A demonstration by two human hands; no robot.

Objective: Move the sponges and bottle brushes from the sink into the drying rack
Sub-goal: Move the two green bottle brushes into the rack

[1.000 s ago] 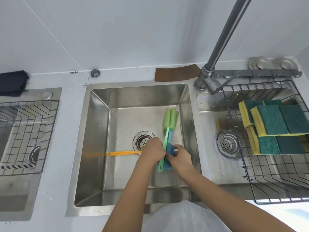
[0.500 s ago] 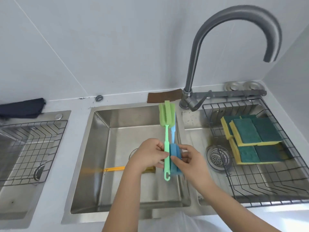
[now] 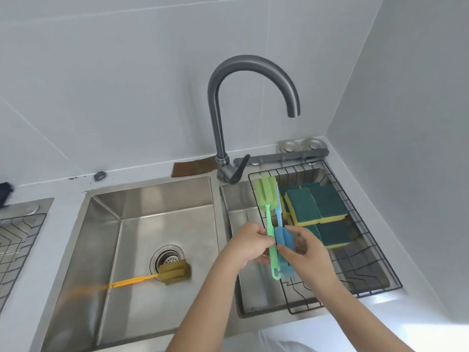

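My left hand [image 3: 247,243] pinches the handle of a green bottle brush [image 3: 266,196], whose foam head points up over the drying rack's left rim. My right hand [image 3: 303,252] grips the foam head of a blue bottle brush [image 3: 284,243], held alongside the green one with its handle pointing up. Both brushes hang in the air above the black wire drying rack [image 3: 365,280]. Several green and yellow sponges [image 3: 314,207] lie in the rack's far half. A yellow bottle brush [image 3: 172,271] lies on the bottom of the main sink [image 3: 142,207], its head beside the drain.
A tall grey faucet [image 3: 220,118] rises between the main sink and the rack, its spout arching over the rack. A second wire rack [image 3: 15,240] sits at the left edge. A brown cloth [image 3: 194,167] lies behind the sink. Walls close in behind and at right.
Both hands have lifted the green and blue brushes out of the main sink and carried them right, over the drying rack. The yellow brush's head is now uncovered beside the drain.
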